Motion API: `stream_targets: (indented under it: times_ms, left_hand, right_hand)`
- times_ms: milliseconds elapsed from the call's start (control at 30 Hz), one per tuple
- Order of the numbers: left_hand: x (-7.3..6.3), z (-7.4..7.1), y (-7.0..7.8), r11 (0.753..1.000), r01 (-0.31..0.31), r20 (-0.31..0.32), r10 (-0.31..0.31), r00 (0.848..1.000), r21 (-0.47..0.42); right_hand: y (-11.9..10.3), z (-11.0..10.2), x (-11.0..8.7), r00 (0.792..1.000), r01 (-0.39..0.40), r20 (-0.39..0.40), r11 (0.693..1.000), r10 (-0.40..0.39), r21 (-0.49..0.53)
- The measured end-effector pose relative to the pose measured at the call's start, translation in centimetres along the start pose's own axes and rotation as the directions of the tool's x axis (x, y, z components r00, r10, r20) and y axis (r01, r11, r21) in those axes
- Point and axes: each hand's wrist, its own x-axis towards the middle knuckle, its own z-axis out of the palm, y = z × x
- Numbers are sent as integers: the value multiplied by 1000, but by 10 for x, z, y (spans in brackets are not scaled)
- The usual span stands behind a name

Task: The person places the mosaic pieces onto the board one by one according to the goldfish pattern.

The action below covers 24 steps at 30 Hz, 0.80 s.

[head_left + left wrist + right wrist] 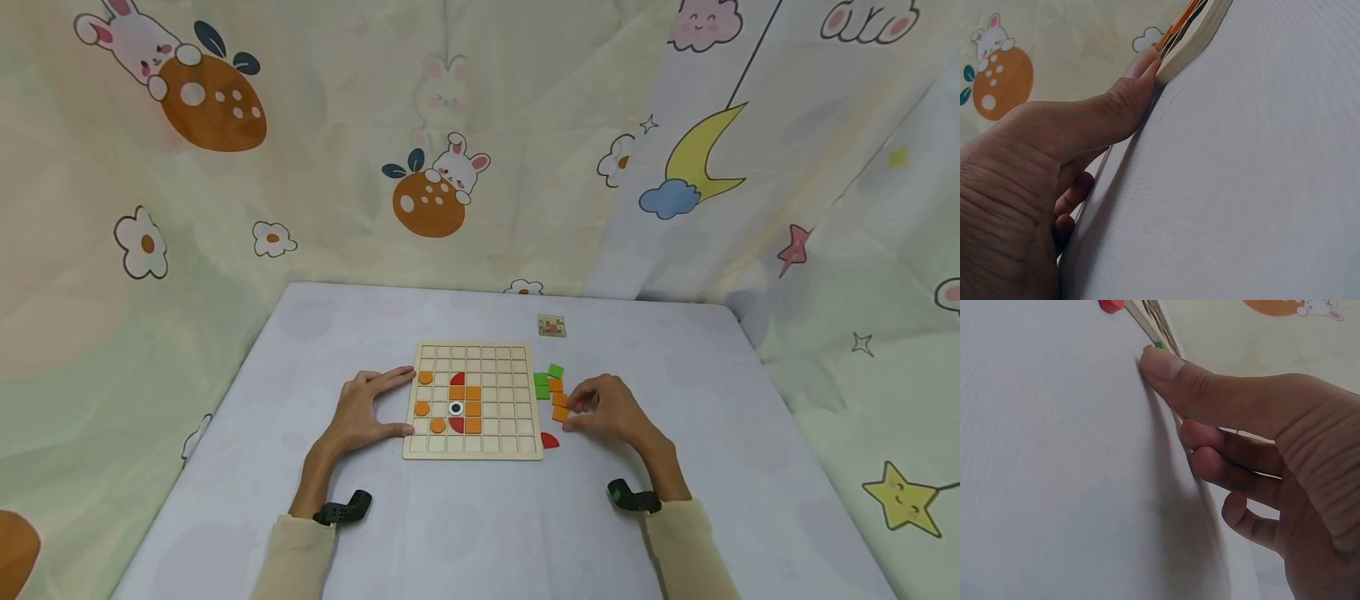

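A pale wooden grid board (506, 444) lies on the table. My left hand (362, 410) is at its left side, thumb and straight fingers spread, their tips touching the edge; the left wrist view shows the thumb (1110, 112) against the rim. On the board are several orange square tiles (473, 393), orange discs (422, 408), two red quarter-circle tiles (457, 425) and a white eye tile (456, 408). To the right of the board, my right hand (611, 410) pinches at loose orange square tiles (560, 414) with curled fingers and thumb; its fingers partly hide them.
Green square tiles (542, 386) lie beside the board's right edge, with a red quarter-circle tile (551, 440) nearer the front. A small patterned card (552, 325) lies farther back. The white-covered table (465, 533) ends at a printed cloth backdrop (330, 167).
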Motion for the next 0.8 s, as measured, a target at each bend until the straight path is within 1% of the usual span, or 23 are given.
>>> stream_targets:
  times_ms: [400, 800]
  left_hand:
    - [0, -1, -1, 1000, -7, -5, 7, 1000, -5]
    - [0, 0, 0, 1000, -5, -5, 5, 1000, -9]
  right_hand:
    - [4, 3, -1, 999, 33, -23, 999, -32, 4]
    - [5, 3, -1, 999, 32, -16, 999, -32, 16]
